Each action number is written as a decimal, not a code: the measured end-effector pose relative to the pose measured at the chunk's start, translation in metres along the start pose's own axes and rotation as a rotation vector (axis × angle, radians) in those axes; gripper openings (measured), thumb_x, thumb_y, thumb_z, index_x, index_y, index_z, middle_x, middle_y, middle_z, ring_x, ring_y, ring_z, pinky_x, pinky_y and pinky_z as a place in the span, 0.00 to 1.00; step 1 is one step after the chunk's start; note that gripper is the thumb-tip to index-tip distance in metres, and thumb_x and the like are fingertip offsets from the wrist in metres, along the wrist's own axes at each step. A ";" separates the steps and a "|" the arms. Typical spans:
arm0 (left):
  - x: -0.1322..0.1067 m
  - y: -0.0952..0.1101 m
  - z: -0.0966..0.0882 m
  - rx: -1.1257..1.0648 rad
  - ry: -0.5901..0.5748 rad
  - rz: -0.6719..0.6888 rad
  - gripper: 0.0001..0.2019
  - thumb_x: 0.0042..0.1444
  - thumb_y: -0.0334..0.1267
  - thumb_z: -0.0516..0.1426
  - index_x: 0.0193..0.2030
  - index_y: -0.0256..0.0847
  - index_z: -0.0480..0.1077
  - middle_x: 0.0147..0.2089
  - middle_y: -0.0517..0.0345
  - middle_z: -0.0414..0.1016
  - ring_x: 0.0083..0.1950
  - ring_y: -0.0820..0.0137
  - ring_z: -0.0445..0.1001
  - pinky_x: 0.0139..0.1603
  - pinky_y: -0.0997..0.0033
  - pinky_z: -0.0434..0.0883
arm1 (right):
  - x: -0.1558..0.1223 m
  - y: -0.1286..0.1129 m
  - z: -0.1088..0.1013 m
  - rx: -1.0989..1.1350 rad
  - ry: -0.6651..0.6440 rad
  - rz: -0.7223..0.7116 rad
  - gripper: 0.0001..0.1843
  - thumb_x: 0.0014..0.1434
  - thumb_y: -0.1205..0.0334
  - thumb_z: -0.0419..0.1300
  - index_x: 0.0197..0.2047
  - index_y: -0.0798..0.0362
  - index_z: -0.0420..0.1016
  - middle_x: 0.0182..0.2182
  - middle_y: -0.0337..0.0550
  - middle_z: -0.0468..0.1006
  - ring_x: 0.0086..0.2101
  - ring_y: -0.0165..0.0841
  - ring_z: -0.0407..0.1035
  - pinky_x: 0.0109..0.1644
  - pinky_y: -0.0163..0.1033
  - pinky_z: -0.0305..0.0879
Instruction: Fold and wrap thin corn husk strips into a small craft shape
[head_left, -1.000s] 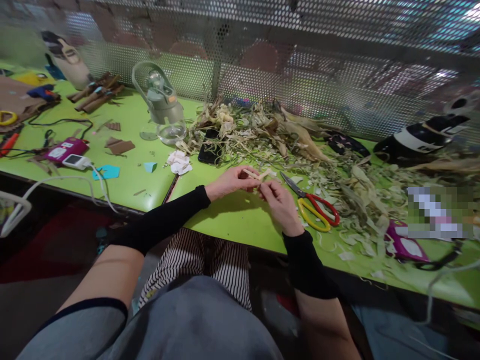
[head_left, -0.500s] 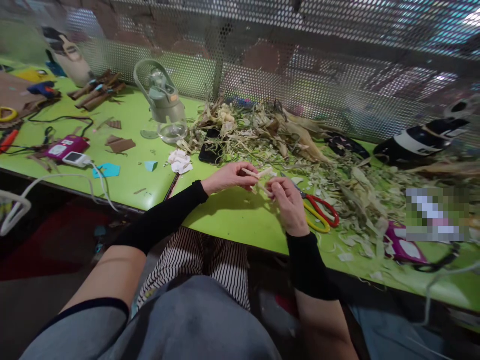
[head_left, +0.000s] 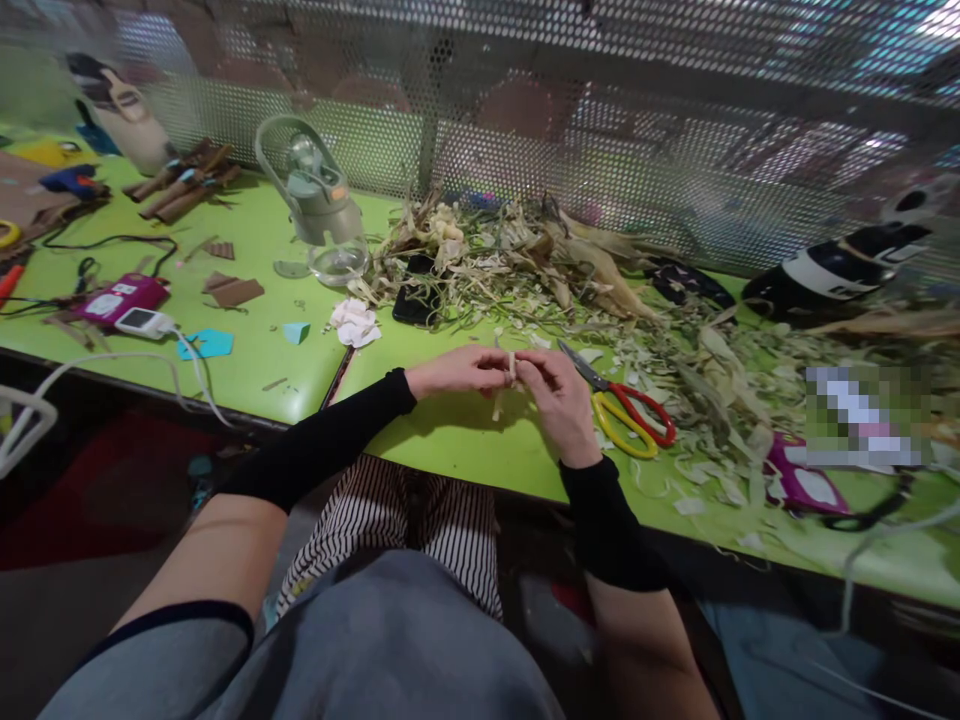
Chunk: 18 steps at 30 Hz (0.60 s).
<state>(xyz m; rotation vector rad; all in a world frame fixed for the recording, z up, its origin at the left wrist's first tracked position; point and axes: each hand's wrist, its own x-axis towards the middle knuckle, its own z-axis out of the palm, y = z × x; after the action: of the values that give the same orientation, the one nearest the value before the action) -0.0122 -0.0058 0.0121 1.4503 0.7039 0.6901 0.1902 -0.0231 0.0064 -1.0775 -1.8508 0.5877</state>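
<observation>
Close together above the front of the green table (head_left: 450,440), my left hand (head_left: 469,370) and my right hand (head_left: 556,398) both pinch a pale strip (head_left: 511,368), which looks like dried husk. The strip stands upright between my fingertips, and a short end dangles below them. How it is folded or wound is too small to make out. Just right of my right hand lie scissors (head_left: 626,408) with one red and one yellow handle. Behind my hands spreads a heap of dry husks and shavings (head_left: 517,260).
A black phone (head_left: 416,292) lies at the heap's left edge, near crumpled paper (head_left: 355,322) and a lidded water bottle (head_left: 322,215). Purple power strips (head_left: 124,298) with cables sit on both sides. A dark bottle (head_left: 832,268) lies at right. Perforated metal (head_left: 525,130) closes off the back.
My hands have come together; my right hand moved left toward my left hand. The pale strip, earlier stretched slantwise between them, now stands upright at my fingertips. More of the scissors shows.
</observation>
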 end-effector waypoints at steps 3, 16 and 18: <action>-0.002 0.002 0.004 0.039 -0.035 -0.004 0.12 0.64 0.43 0.64 0.46 0.35 0.78 0.43 0.54 0.79 0.39 0.73 0.74 0.43 0.70 0.74 | -0.001 0.001 0.002 0.106 0.008 0.082 0.20 0.62 0.38 0.69 0.40 0.47 0.84 0.38 0.43 0.83 0.38 0.37 0.75 0.43 0.45 0.74; -0.005 0.004 0.017 0.152 -0.069 -0.020 0.19 0.62 0.53 0.66 0.34 0.36 0.77 0.30 0.61 0.72 0.33 0.74 0.69 0.38 0.72 0.67 | 0.002 0.001 0.004 0.239 0.103 0.262 0.23 0.59 0.37 0.70 0.38 0.49 0.75 0.32 0.38 0.76 0.31 0.32 0.69 0.37 0.40 0.69; -0.004 0.004 0.015 0.061 0.051 -0.029 0.16 0.65 0.50 0.64 0.42 0.35 0.80 0.33 0.60 0.74 0.33 0.76 0.70 0.39 0.73 0.69 | 0.003 0.001 0.001 0.165 0.191 0.235 0.24 0.63 0.34 0.66 0.40 0.48 0.76 0.34 0.40 0.77 0.33 0.33 0.69 0.37 0.40 0.68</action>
<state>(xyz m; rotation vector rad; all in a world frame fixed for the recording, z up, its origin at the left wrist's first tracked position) -0.0028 -0.0180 0.0164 1.4794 0.7899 0.6906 0.1889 -0.0204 0.0062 -1.2043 -1.4959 0.7342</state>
